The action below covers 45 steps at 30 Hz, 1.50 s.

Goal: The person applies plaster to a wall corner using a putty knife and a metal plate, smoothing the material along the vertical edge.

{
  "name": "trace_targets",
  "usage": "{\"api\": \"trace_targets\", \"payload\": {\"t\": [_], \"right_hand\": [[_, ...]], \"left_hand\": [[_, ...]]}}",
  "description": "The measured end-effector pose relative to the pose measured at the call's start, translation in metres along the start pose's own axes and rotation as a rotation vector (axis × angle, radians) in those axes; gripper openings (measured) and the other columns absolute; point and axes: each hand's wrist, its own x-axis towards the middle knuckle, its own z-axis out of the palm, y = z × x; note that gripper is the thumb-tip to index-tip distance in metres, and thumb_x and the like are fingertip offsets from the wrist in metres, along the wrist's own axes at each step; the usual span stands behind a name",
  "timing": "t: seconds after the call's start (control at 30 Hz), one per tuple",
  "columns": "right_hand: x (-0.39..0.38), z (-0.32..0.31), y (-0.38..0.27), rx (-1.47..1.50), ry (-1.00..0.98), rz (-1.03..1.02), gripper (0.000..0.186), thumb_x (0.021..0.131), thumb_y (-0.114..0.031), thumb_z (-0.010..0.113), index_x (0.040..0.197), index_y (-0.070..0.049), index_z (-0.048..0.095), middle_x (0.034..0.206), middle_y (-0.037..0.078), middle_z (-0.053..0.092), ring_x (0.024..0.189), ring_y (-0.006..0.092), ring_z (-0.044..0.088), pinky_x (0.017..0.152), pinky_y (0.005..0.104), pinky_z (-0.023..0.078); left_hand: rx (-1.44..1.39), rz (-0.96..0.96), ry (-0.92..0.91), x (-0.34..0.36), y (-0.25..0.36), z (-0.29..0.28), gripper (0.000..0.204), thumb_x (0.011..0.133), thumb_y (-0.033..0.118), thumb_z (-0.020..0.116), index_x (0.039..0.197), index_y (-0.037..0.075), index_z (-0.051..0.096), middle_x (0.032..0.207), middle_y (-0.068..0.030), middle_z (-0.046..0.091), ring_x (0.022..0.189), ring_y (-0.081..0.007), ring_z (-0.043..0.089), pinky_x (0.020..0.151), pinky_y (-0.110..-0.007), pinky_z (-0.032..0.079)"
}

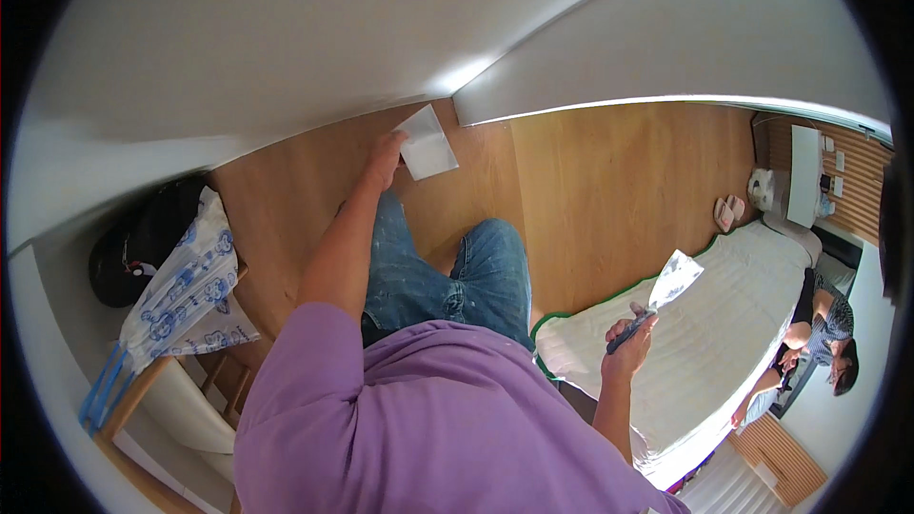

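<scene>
Stretched out ahead of me, my left hand (385, 160) is closed on the edge of a flat, white rectangular piece (429, 144). That piece is held above the wooden floor near the corner of the walls; I cannot tell what it is made of. On the right, my right hand (630, 343) grips the dark handle of a putty knife (676, 280). Its broad blade points up and away, and white patches show on it. The knife is held over the near side of the bed, apart from the mattress.
A pale mattress (724, 324) with green edging fills the right side. A person (826, 324) sits on its far side. Pink slippers (729, 212) lie on the wood floor (609, 200). At left are a black bag (133, 257), a patterned plastic bag (190, 286) and a wooden frame (143, 400). White walls (286, 48) rise ahead.
</scene>
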Motion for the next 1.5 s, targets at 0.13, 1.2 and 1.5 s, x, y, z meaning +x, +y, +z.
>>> {"api": "trace_targets", "payload": {"t": [0.13,1.2,1.5], "right_hand": [[-0.001,-0.012,0.001,-0.003,0.03,0.082,0.067,0.102,-0.064,0.045,0.122,0.0,0.053,0.062,0.001,0.045,0.053,0.0123,0.046,0.05,0.0272,0.038],[0.025,-0.031,0.019,-0.132,0.048,0.086,0.066,0.104,-0.063,0.041,0.117,-0.001,0.058,0.059,0.002,0.049,0.048,0.0104,0.046,0.046,0.0245,0.037],[0.027,-0.033,0.025,-0.095,0.036,0.1,0.064,0.105,-0.061,0.041,0.117,-0.001,0.058,0.06,0.002,0.048,0.049,0.0103,0.045,0.046,0.0252,0.036]], "left_hand": [[0.564,0.103,0.094,0.029,-0.013,0.019,0.041,0.098,0.03,0.054,0.108,-0.008,0.066,0.1,-0.0253,0.07,0.091,-0.0421,0.068,0.079,-0.05,0.053],[0.178,0.014,-0.148,0.079,0.021,0.103,0.038,0.099,0.026,0.053,0.096,-0.01,0.065,0.087,-0.0149,0.069,0.077,-0.0268,0.072,0.064,-0.041,0.064],[0.132,-0.059,-0.302,0.047,0.085,0.113,0.037,0.104,0.027,0.052,0.117,-0.006,0.063,0.111,-0.0135,0.067,0.101,-0.0232,0.068,0.091,-0.042,0.062]]}}
